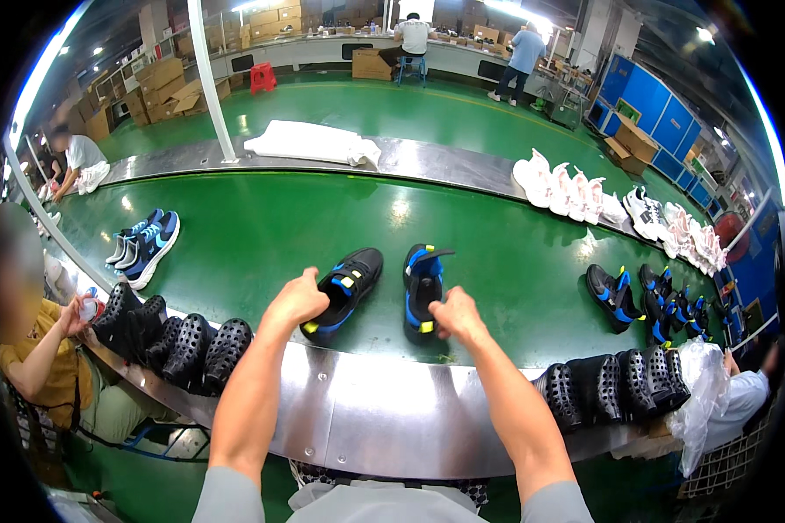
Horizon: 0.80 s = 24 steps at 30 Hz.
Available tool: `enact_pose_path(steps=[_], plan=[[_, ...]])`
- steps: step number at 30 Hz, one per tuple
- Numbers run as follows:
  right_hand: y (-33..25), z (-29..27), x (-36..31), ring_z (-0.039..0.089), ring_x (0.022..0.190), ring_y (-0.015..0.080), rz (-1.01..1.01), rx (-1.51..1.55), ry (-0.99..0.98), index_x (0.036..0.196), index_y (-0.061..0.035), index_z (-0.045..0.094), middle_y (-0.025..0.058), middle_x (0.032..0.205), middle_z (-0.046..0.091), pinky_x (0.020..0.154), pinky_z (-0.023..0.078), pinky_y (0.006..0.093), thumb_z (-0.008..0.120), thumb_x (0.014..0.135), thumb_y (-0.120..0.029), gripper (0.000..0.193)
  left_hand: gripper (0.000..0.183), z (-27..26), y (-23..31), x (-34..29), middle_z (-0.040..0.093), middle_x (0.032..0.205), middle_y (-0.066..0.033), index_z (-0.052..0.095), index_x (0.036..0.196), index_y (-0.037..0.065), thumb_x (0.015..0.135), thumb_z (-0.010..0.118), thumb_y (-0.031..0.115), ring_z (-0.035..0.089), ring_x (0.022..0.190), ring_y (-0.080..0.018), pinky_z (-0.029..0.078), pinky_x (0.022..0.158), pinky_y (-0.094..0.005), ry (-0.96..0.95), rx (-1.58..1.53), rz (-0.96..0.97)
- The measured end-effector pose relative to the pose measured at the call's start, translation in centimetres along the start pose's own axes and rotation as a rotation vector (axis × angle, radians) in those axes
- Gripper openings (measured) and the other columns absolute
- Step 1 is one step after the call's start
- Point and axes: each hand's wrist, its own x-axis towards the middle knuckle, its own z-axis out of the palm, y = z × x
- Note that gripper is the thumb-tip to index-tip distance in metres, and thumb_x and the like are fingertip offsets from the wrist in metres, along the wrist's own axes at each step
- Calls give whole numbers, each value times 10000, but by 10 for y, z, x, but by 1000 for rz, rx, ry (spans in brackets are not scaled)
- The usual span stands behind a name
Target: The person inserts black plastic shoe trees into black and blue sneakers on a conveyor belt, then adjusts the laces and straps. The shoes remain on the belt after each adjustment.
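Observation:
Two black sneakers with blue and yellow trim stand before me on the green work surface. My left hand (pixel 300 299) is closed at the heel of the left sneaker (pixel 358 272), whose toe points away and to the right. The right sneaker (pixel 423 281) has its strap flap lifted and its inside exposed. At that shoe's heel, my right hand (pixel 457 315) pinches the collar edge. Some fingertips of both hands are hidden by the shoes or by the hands themselves.
Black perforated shoe-shaped forms (pixel 189 349) line the metal ledge (pixel 375 392) on both sides. Blue sneakers (pixel 155 247) stand at left, more black-and-blue sneakers (pixel 615 296) at right. White shoes (pixel 567 187) and a white cloth bundle (pixel 310 142) lie along the far rail. A seated person (pixel 48 366) is at left.

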Motion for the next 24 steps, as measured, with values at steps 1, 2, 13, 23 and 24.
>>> enact_pose_path(steps=[1, 2, 13, 23, 24], plan=[[7, 3, -1, 703, 965, 411, -55, -129, 39, 1306, 131, 490, 311, 1091, 686, 899, 551, 492, 712, 855, -221, 613, 565, 6, 16, -2, 669, 1204, -219, 571, 1357, 5, 794, 618, 23, 621, 1147, -356, 499, 994, -416, 187, 145, 83], [12, 4, 0, 660, 1113, 467, -108, -258, 77, 1275, 140, 492, 334, 1137, 674, 1015, 503, 537, 714, 854, -236, 606, 552, 13, 28, -3, 665, 1181, -215, 578, 1343, 7, 793, 621, 29, 612, 1132, -369, 500, 984, -428, 376, 290, 166], [9, -10, 53, 561, 1119, 397, -724, -186, 32, 1309, -167, 628, 159, 1189, 660, 1038, 446, 459, 601, 734, -19, 594, 442, 169, 53, 52, 696, 919, -211, 536, 1244, 1, 850, 723, 72, 696, 925, -390, 536, 874, -460, 213, -441, 274], [8, 10, 43, 525, 1097, 378, -880, -414, 133, 1056, -126, 691, 116, 1120, 621, 975, 449, 468, 555, 772, 28, 351, 75, 157, 56, 33, 685, 870, -203, 667, 946, 68, 896, 623, 34, 686, 875, -410, 525, 774, -492, 268, -485, 426], [17, 13, 49, 524, 1101, 383, -860, -410, 184, 1066, -123, 685, 123, 1125, 620, 975, 450, 474, 551, 772, 29, 357, 138, 157, 63, 23, 702, 941, -210, 691, 999, 80, 897, 607, 39, 694, 909, -395, 541, 792, -498, 303, -293, 501]])
